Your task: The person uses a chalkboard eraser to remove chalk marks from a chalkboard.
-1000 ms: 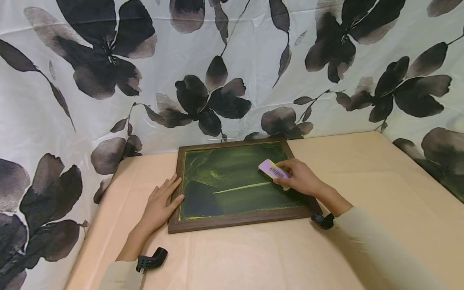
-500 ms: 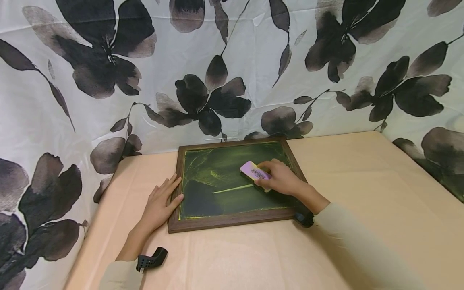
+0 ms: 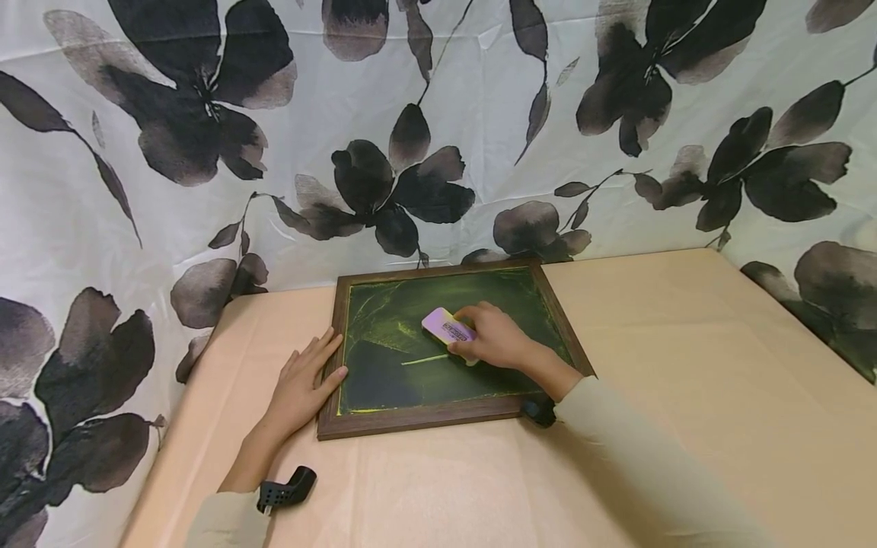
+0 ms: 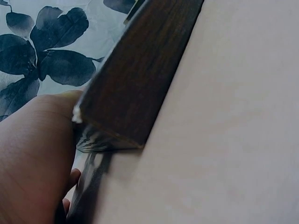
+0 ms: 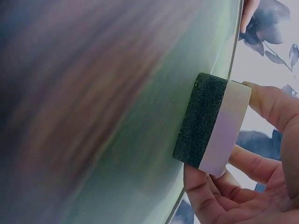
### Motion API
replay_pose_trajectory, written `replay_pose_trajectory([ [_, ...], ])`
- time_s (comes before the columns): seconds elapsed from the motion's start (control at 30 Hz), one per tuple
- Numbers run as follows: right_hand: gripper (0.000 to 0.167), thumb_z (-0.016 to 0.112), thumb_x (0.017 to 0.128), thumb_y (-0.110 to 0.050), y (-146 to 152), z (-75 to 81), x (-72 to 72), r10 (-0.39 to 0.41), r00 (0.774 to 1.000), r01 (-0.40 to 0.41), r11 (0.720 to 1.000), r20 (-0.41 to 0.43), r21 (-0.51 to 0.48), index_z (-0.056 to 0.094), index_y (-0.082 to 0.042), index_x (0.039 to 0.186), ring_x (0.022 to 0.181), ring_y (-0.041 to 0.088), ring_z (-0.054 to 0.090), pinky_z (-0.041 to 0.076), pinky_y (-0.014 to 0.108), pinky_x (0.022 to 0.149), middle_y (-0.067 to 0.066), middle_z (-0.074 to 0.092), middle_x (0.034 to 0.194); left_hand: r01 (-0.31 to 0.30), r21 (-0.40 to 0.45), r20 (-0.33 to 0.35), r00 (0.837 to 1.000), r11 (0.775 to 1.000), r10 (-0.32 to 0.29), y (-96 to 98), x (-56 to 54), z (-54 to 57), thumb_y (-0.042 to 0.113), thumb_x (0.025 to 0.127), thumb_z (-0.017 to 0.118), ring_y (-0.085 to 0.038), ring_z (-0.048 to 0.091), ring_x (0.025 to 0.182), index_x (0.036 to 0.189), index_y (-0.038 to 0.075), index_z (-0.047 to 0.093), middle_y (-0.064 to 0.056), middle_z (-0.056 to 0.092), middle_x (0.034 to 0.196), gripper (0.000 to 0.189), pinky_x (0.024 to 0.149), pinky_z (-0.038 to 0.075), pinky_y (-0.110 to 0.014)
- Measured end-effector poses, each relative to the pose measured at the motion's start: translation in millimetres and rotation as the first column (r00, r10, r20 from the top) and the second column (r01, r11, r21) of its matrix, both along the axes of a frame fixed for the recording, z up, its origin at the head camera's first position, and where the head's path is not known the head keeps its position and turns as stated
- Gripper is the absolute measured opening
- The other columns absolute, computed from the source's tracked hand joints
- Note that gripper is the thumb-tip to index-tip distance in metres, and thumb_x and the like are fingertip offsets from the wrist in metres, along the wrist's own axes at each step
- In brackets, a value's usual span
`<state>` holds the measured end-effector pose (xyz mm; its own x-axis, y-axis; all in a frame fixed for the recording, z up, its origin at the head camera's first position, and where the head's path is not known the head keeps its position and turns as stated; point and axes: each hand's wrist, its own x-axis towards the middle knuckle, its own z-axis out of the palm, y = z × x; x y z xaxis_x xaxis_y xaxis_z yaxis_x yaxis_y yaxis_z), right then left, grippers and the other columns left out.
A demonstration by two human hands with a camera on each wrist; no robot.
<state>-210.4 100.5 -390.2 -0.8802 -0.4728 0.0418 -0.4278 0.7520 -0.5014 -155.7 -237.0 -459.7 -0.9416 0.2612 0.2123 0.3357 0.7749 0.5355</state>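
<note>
1 eraser [image 3: 445,326] in right fingers [image 5: 204,196]

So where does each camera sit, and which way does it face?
Head: worn on the head, faces forward and down at the board and eraser; the left hand, right hand and sleeves show.
Left wrist: on that wrist, faces a corner of the wooden frame and the table; part of the left hand shows.
Right wrist: on that wrist, faces the eraser and across the board; part of the right hand shows.
Shared: head and right wrist both show the held eraser.
</note>
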Motion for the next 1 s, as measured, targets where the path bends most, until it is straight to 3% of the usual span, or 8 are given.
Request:
replay_pose_trajectory([
  [0.33, 0.054, 0.073, 0.083, -0.034, -36, 0.5, 0.7, 0.049, 0.999, -0.050, 0.999, 0.021, 0.021, 0.061, -0.002, 0.125, 0.083, 0.019, 0.050, 0.045, 0.030, 0.062, 0.009, 0.059, 0.103, -0.001, -0.006, -0.009, 1.000, 1.000, 0.001, 0.1, -0.6, -3.0, 0.040, 0.097, 0.054, -0.037, 0.019, 0.141, 0.149, 0.012, 0.036, -0.010, 0.024, 0.156, 0.063, 0.110, 0.005, -0.060],
  [0.7, 0.051, 0.071, 0.083, -0.034, -61, -3.1, 3.8, 0.084, 0.996, -0.083, 0.995, -0.010, 0.062, 0.061, -0.004, 0.124, 0.079, 0.017, 0.050, 0.044, 0.030, 0.061, 0.008, 0.059, 0.102, -0.003, -0.013, -0.027, 1.000, 1.000, 0.003, 0.2, -0.1, -3.8, 0.041, 0.096, 0.055, -0.037, 0.020, 0.141, 0.149, 0.012, 0.037, -0.010, 0.025, 0.156, 0.063, 0.111, 0.005, -0.060],
  [1.0, 0.053, 0.071, 0.084, -0.036, -64, -4.5, 11.2, 0.091, 0.995, -0.093, 0.994, 0.030, 0.060, 0.059, -0.011, 0.129, 0.075, 0.016, 0.048, 0.042, 0.030, 0.059, 0.006, 0.053, 0.102, -0.007, -0.010, -0.029, 1.000, 1.000, 0.007, -0.2, 2.1, -4.6, 0.040, 0.097, 0.055, -0.036, 0.021, 0.141, 0.149, 0.012, 0.037, -0.010, 0.025, 0.156, 0.062, 0.111, 0.006, -0.060],
])
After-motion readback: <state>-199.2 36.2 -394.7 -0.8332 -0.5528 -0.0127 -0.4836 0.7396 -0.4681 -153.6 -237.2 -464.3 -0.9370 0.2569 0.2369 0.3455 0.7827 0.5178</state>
